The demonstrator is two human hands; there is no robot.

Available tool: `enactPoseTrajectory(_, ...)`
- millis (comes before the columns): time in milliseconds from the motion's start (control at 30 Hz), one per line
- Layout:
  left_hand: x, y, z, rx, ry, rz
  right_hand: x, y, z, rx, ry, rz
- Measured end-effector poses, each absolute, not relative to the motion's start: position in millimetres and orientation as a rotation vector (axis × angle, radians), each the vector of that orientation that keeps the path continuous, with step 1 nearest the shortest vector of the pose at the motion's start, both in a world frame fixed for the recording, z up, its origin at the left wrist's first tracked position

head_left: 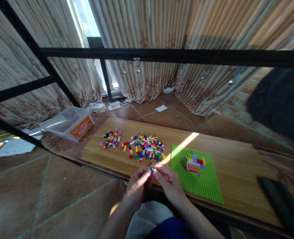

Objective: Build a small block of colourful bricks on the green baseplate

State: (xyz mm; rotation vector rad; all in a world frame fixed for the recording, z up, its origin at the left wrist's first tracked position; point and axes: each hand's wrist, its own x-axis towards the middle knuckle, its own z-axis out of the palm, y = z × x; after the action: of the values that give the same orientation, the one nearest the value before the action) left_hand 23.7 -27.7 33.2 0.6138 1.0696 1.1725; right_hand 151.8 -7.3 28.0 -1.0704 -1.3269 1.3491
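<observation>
My left hand (137,183) and my right hand (168,182) meet over the front edge of the wooden table. Between their pinched fingertips are small toy bricks (152,170), green and purple; how they are joined is hidden by the fingers. Just beyond lies a large pile of mixed loose bricks (148,147), with a smaller pile (111,138) to its left. Right of my hands lies a green baseplate (207,187). A small block built of many-coloured bricks (195,163) stands on it.
A clear plastic box (62,124) with an orange label sits at the table's left end. A dark flat object (281,199) lies at the right end. A black metal bar (161,54) runs across beyond the table (226,151), before long curtains (147,30). Papers (161,108) lie on the floor.
</observation>
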Motion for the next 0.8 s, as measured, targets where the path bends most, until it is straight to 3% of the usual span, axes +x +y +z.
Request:
enactPoseTrajectory(200,26,-27,28,0.919,1.396,1.138,152,-4,30,-1.220,-1.383,1.324)
enactPoseTrajectory(533,42,-24,1,0.785,1.458,1.279,141,3,7,-1.389,-1.053,1.197)
enactPoseTrajectory(800,7,7,-4,1.435,1.801,1.123,168,32,-9,-1.533,-1.527,0.829)
